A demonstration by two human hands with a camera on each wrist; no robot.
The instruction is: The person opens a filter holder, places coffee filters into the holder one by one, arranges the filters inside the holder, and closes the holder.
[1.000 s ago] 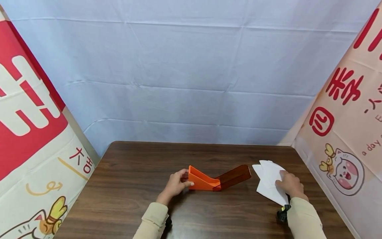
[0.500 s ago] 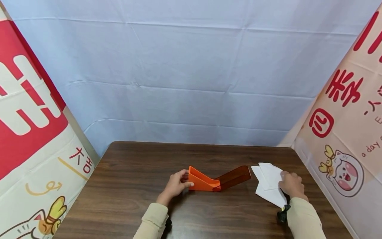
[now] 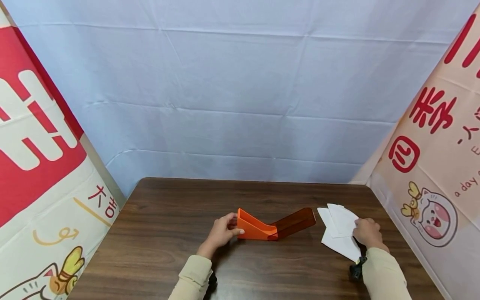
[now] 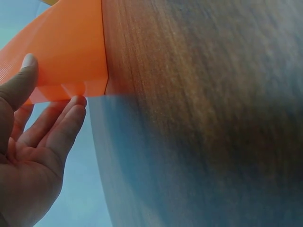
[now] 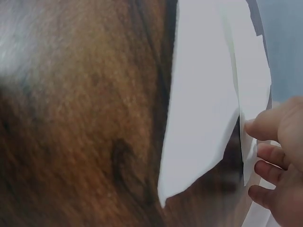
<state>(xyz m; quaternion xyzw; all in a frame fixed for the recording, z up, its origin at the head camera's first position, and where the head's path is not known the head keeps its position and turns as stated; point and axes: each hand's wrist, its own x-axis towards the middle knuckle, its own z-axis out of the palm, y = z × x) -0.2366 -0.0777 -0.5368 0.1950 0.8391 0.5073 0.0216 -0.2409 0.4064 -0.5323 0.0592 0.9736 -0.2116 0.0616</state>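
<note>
My left hand [image 3: 220, 232] grips the tall left end of an orange wedge-shaped plastic box [image 3: 255, 228]. In the left wrist view its thumb lies on the side of the box and the fingertips touch the end wall. A see-through brown lid [image 3: 294, 224] slants up to the right from the low end of the box, swung open. On the right, white cut paper pieces [image 3: 341, 233] overlap on the table. My right hand [image 3: 368, 233] pinches the right edge of the upper paper piece [image 5: 253, 75] between thumb and fingers, lifted slightly off the lower piece [image 5: 201, 99].
All of it lies on a dark wood-grain table [image 3: 180, 208]. A pale blue cloth [image 3: 225, 91] hangs behind the far edge. Printed banners stand on the left [image 3: 41, 125] and right [image 3: 435, 166]. A black wrist device [image 3: 356, 270] sits by my right sleeve.
My right hand has shifted slightly right and toward me, nearer the edge of the paper, and the papers have moved a little. The left hand and orange box stay in place.
</note>
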